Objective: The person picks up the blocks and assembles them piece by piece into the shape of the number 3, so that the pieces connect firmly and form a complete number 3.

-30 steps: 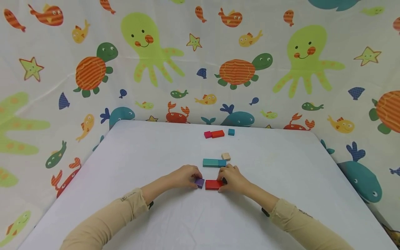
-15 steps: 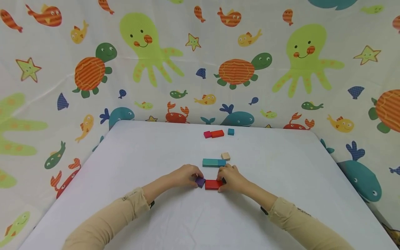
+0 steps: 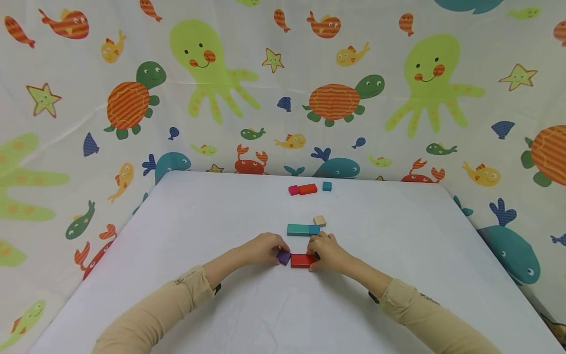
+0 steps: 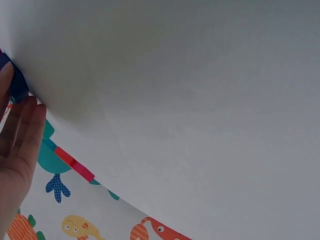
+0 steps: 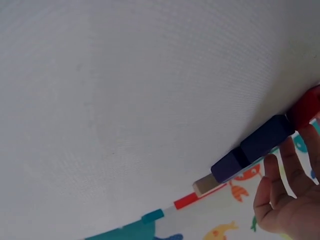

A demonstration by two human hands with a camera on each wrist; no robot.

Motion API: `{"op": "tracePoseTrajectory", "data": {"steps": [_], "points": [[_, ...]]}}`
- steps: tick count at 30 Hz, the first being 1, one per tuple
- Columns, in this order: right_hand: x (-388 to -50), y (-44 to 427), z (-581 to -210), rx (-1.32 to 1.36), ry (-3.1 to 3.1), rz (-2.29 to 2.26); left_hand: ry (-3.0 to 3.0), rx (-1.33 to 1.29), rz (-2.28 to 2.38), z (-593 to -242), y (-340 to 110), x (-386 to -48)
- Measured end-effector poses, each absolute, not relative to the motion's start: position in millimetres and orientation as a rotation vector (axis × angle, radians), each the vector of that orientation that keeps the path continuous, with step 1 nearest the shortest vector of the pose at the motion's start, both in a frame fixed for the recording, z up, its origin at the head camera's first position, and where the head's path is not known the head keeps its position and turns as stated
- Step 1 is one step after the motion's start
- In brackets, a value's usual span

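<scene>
In the head view, my left hand pinches a small purple block between thumb and fingers. This block sits at a slant, close to the left end of a red rectangular block. The red block lies on the table, and my right hand grips its right end, hiding part of it. A small dark patch shows under the right fingers; what it is I cannot tell. In the left wrist view the purple block looks dark blue beside the fingertips. The red block is cut off in the right wrist view.
Just beyond the hands lie a teal block with a blue block at its right end, and a wooden cube. Farther back are a pink cube, an orange-red block and a blue-teal cube. A patterned cloth hangs behind.
The purple block has turned slightly in my left fingers and shifted a little rightward toward the red block. My right hand and the red block have stayed almost still.
</scene>
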State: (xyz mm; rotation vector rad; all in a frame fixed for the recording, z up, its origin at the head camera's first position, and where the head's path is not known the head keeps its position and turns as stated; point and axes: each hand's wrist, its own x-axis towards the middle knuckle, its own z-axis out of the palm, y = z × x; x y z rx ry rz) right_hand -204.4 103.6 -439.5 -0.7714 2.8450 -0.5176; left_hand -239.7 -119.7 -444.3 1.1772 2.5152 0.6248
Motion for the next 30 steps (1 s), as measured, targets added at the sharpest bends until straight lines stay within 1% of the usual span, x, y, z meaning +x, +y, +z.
{"op": "tracePoseTrajectory", "data": {"steps": [9, 30], "points": [[-201, 99, -443, -0.765, 2.833, -0.529, 2.492, 1.127, 0.636, -447, -121, -237], [-204, 109, -440, -0.806, 2.875, -0.523, 2.514, 1.171, 0.597, -443, -115, -239]]}}
